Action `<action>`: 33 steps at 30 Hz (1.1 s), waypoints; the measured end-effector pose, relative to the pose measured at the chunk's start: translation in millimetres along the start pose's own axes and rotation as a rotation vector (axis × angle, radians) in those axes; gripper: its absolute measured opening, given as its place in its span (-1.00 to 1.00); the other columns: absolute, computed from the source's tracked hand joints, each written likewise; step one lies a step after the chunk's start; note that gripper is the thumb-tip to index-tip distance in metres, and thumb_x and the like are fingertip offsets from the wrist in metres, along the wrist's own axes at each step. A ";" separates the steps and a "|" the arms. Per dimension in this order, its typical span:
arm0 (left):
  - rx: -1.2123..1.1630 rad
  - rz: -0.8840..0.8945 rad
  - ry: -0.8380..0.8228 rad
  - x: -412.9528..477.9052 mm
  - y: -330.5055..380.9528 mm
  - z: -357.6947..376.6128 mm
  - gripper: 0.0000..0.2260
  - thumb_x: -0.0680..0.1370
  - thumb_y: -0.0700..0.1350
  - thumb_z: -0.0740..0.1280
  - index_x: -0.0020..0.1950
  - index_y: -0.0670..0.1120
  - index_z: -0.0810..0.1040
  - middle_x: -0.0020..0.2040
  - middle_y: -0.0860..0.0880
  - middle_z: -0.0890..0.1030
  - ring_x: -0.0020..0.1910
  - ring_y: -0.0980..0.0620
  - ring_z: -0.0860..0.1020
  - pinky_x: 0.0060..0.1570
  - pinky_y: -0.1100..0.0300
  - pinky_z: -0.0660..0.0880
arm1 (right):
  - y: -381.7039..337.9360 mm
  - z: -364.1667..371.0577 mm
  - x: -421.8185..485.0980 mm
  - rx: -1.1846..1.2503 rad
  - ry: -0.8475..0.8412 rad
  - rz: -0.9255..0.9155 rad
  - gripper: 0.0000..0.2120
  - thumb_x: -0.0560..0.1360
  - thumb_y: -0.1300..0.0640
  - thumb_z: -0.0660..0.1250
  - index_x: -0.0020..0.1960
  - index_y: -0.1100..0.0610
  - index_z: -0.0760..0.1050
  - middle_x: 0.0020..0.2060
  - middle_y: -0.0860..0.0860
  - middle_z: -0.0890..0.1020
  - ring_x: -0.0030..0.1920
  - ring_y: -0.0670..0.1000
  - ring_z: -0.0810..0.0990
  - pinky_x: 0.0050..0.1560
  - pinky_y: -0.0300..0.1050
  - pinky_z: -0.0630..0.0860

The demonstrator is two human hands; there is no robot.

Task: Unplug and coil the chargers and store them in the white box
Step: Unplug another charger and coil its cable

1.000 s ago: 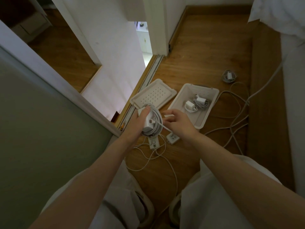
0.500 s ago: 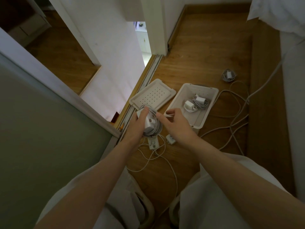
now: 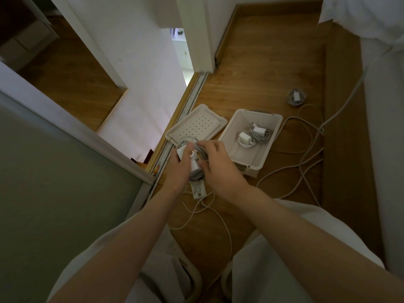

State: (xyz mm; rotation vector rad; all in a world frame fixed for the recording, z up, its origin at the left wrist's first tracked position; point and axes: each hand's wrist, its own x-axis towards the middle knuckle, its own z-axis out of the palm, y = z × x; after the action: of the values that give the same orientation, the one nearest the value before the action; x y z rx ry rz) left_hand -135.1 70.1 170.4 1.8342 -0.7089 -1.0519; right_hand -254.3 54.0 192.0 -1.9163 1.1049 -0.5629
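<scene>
White coiled charger point(image 3: 193, 164) in the curled grip of left hand point(image 3: 179, 169) and right hand point(image 3: 219, 169) (marking unreadable)

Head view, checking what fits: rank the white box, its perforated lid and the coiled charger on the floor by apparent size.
Largest, about alike: white box and perforated lid, the lid partly hidden.
Smallest: coiled charger on the floor.

A single camera rode on the person's head, looking forward and steeply down along both forearms at the wooden floor point(image 3: 262, 62). Near it, the left hand point(image 3: 178, 169) and right hand point(image 3: 220, 171) were together mid-frame, with the white box point(image 3: 244, 157) just beyond the right fingers point(image 3: 211, 147).
</scene>
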 end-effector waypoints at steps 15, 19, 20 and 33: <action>0.014 -0.069 -0.046 13.7 8.2 9.7 -0.56 0.50 0.23 0.22 0.23 -0.03 0.44 0.06 -0.09 0.60 0.00 -0.07 0.61 -0.10 -0.02 0.60 | -13.7 -19.4 -0.3 0.241 0.115 -0.099 -0.92 0.60 0.18 0.13 -0.05 0.05 0.25 -0.09 0.04 0.48 -0.15 -0.07 0.47 -0.30 -0.42 0.45; 0.061 -0.065 -0.094 17.6 9.0 11.3 -0.57 0.56 0.18 0.18 0.33 -0.03 0.36 0.12 -0.14 0.55 0.01 -0.10 0.60 -0.36 0.18 0.57 | -16.4 -31.5 3.6 0.406 0.345 -0.065 -0.94 0.60 0.22 0.11 -0.05 0.11 0.27 -0.24 0.10 0.52 -0.24 0.02 0.52 -0.27 -0.22 0.50; 0.065 -0.075 -0.100 18.1 9.4 11.9 -0.59 0.57 0.17 0.18 0.34 -0.01 0.35 0.12 -0.12 0.53 0.02 -0.08 0.59 -0.33 0.16 0.58 | -16.5 -37.4 5.0 0.473 0.398 -0.037 -0.94 0.60 0.23 0.11 -0.05 0.12 0.29 -0.27 0.06 0.50 -0.27 0.00 0.50 -0.26 -0.20 0.51; 0.151 0.197 -0.152 11.5 36.9 40.7 -0.69 0.60 0.08 0.17 0.31 0.11 0.20 0.04 0.04 0.53 -0.02 0.01 0.59 -0.02 -0.07 0.59 | 37.1 -59.0 31.6 -0.103 0.225 0.219 -0.83 0.60 0.23 0.13 0.08 0.17 0.49 -0.03 0.06 0.56 -0.06 0.00 0.55 -0.08 -0.19 0.46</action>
State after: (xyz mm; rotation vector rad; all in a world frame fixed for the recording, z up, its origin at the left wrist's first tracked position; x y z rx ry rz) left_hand -167.1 27.7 188.6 1.7797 -1.0630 -1.0385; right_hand -298.0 -8.8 192.9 -1.8188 1.4927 -0.6190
